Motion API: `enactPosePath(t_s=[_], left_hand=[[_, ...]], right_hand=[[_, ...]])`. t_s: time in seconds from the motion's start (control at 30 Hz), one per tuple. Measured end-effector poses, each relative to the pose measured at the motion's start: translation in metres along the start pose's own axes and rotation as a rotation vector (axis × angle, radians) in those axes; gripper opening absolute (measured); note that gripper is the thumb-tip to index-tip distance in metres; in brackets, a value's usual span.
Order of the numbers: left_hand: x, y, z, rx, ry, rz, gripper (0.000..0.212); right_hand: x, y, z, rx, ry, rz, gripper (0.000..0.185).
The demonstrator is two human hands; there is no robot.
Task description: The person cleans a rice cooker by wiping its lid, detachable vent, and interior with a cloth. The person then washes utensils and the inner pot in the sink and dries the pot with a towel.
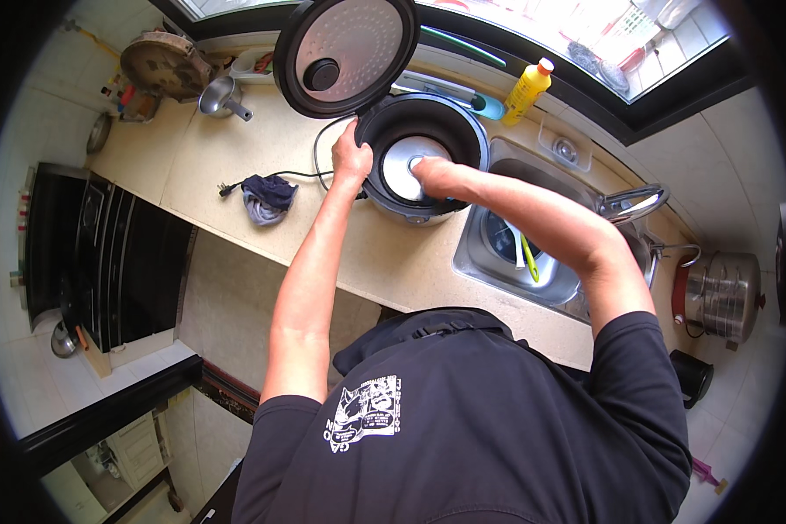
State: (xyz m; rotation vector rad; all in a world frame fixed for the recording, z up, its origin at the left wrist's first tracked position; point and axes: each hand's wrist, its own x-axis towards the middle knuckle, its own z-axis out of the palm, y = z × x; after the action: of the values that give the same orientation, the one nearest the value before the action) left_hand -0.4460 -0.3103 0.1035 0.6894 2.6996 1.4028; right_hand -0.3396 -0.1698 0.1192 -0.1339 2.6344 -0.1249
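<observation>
An electric rice cooker (469,121) stands on the counter with its hinged lid (352,59) raised. Its inner pot is out, so the round metal heating plate (403,171) shows at the bottom of the dark cavity. My left hand (352,158) grips the cooker's left rim, close to the lid hinge. Reaching down inside, my right hand (435,177) is at the heating plate with its fingers bent. Whether those fingers pinch anything is hidden. A dark, bunched cloth (268,198) lies left of the cooker beside the power plug (225,190).
Right of the cooker, a steel sink (462,259) holds a dark round pot (498,239) and a green-handled utensil (530,262) under the faucet (635,203). A yellow bottle (527,92) stands behind. A small saucepan (219,98) sits at left; a steamer pot (724,295) is far right.
</observation>
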Motion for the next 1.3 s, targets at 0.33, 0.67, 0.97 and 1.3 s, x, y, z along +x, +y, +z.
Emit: enactPosePath(t_s=[0.33, 0.67, 0.97, 1.3], left_hand=[[-0.002, 0.009, 0.003, 0.047, 0.003, -0.056, 0.052], [0.004, -0.004, -0.018, 0.059, 0.117, -0.196, 0.049], [0.010, -0.015, -0.032, 0.051, 0.183, -0.288, 0.048], [-0.039, -0.019, -0.044, -0.023, 0.533, -0.033, 0.042]], right_hand=[[-0.009, 0.006, -0.009, 1.912, 0.190, 0.003, 0.020], [-0.158, 0.058, -0.001, 2.170, 0.540, 0.059, 0.024], [-0.245, 0.073, 0.138, 2.445, 0.524, 0.150, 0.037], [-0.305, 0.088, 0.197, 2.579, 0.505, 0.290, 0.038]])
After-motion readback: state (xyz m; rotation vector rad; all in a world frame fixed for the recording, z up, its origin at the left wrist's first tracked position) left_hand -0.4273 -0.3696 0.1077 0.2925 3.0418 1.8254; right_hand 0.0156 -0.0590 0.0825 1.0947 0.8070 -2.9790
